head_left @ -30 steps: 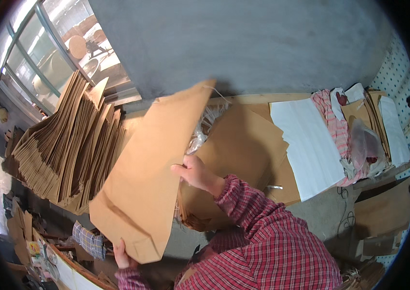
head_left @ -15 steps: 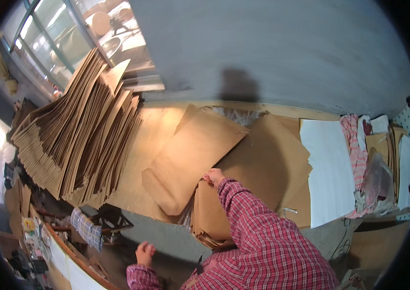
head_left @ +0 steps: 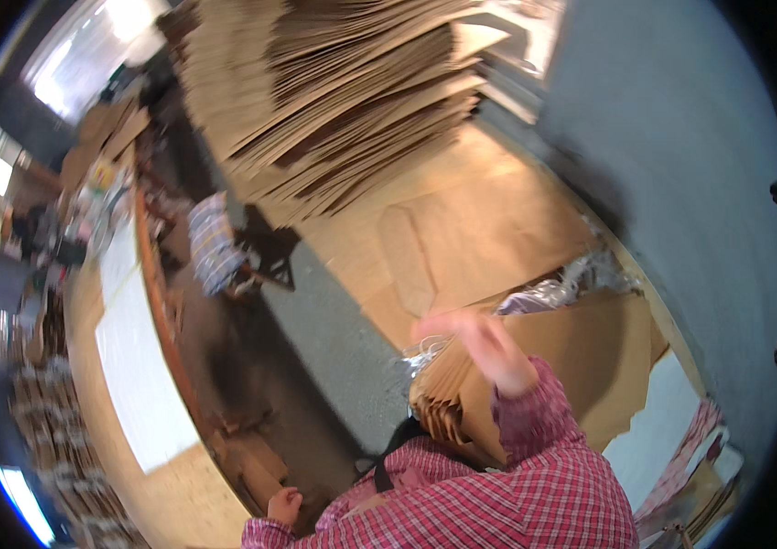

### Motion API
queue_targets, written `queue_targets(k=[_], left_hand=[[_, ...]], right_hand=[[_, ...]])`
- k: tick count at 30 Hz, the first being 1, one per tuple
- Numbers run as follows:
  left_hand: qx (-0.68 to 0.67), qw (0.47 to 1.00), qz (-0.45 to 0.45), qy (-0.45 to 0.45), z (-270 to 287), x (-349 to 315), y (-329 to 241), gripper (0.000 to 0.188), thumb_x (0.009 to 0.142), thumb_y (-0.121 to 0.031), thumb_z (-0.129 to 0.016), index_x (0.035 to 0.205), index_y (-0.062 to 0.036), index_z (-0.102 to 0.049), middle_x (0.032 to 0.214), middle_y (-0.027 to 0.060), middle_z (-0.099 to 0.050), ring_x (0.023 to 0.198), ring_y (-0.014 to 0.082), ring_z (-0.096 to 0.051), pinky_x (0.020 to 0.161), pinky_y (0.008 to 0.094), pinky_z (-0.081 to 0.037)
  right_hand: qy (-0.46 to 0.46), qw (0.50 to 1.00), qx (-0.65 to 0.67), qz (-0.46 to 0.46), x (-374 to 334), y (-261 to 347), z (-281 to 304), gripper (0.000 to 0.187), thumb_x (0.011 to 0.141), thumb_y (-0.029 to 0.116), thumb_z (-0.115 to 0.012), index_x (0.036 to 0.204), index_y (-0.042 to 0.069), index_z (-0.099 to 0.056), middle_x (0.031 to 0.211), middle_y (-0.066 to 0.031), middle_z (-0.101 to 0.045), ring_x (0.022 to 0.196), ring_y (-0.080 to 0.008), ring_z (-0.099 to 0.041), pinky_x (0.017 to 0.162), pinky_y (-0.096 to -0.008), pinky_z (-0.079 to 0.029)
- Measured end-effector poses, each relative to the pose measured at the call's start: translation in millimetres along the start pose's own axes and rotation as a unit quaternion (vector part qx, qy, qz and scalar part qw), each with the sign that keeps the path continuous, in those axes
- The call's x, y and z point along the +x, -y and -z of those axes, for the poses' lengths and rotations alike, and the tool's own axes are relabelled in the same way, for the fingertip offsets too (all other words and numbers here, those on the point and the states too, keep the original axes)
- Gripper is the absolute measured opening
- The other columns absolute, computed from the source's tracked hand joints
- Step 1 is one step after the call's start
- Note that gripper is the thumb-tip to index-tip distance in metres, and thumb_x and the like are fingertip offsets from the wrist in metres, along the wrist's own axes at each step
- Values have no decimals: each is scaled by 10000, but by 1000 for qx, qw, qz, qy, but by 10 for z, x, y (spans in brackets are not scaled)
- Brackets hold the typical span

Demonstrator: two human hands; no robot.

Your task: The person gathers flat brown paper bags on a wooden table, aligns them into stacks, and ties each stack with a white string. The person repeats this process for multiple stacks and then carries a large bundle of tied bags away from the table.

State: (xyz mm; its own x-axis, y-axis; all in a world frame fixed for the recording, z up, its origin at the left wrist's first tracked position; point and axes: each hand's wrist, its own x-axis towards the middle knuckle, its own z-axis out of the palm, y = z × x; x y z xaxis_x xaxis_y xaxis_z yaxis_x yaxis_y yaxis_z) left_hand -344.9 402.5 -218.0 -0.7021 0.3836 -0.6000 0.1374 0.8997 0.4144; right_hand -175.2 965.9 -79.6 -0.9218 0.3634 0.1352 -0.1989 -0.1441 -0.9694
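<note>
A brown kraft paper bag with a folded end lies flat on the wooden table. My right hand, blurred by motion, is just beside its near edge, fingers stretched out and nothing visible in them. Below that hand is a stack of brown paper bags, its layered folded ends facing me. My left hand hangs low by the second table's edge, fingers curled in and nothing showing in them.
A tall leaning pile of kraft bags stands at the far end. Crumpled clear plastic lies by the wall. A stool with a checked cloth stands between the tables. White sheets cover part of the left table.
My view has swung left, bringing the second table in. My right hand has left the stack's corner, where its fingers were pinched, and is now stretched out. The paper bag lies farther along the table.
</note>
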Motion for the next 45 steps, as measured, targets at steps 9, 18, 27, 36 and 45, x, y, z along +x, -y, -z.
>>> queue_targets(k=[9, 18, 27, 36, 45], left_hand=[[-98, 994, 37, -9, -505, -535, 331, 392, 872, -261, -683, 1176, -16, -647, 1039, 164, -725, 977, 267, -707, 847, 364, -558], [-169, 979, 74, -91, -763, -1277, 1034, 377, 877, -278, -693, 1173, -49, -654, 1023, 148, -729, 970, 288, -704, 836, 388, -559], [-211, 959, 50, -181, -530, -2210, 1118, 294, 857, -352, -696, 822, -61, -667, 783, 168, -670, 769, 364, -657, 677, 457, -510], [-293, 857, 165, -391, -677, -3093, 1308, 272, 888, -295, -660, 791, -42, -630, 773, 152, -646, 788, 352, -642, 699, 429, -504], [-391, 777, 446, -212, -1846, -3661, 850, 273, 872, -332, -672, 900, -62, -695, 904, 170, -703, 864, 355, -680, 751, 447, -531]], right_hand=[[496, 712, 433, 246, 214, 1367, -2395, 1034, 864, 677, -577, 1433, -135, -284, 1451, -338, -363, 1317, -465, -390, 1062, -561, -337], [581, 690, 389, 188, -33, 1255, -3771, 807, 918, 617, -550, 1327, -76, -494, 1330, -281, -530, 1148, -422, -566, 971, -474, -450], [568, 787, -240, 32, -190, 174, -4834, 372, 852, 173, -693, 1161, -27, -641, 1096, -189, -688, 1023, -323, -666, 892, -372, -515], [713, 650, -261, 5, -347, -1140, -5366, 408, 894, 264, -666, 1195, -10, -636, 1104, -220, -680, 1033, -344, -668, 874, -385, -527], [828, 405, -389, 13, -270, -2317, -5471, 418, 890, 401, -625, 1078, 32, -680, 1019, -217, -695, 961, -407, -652, 826, -464, -522]])
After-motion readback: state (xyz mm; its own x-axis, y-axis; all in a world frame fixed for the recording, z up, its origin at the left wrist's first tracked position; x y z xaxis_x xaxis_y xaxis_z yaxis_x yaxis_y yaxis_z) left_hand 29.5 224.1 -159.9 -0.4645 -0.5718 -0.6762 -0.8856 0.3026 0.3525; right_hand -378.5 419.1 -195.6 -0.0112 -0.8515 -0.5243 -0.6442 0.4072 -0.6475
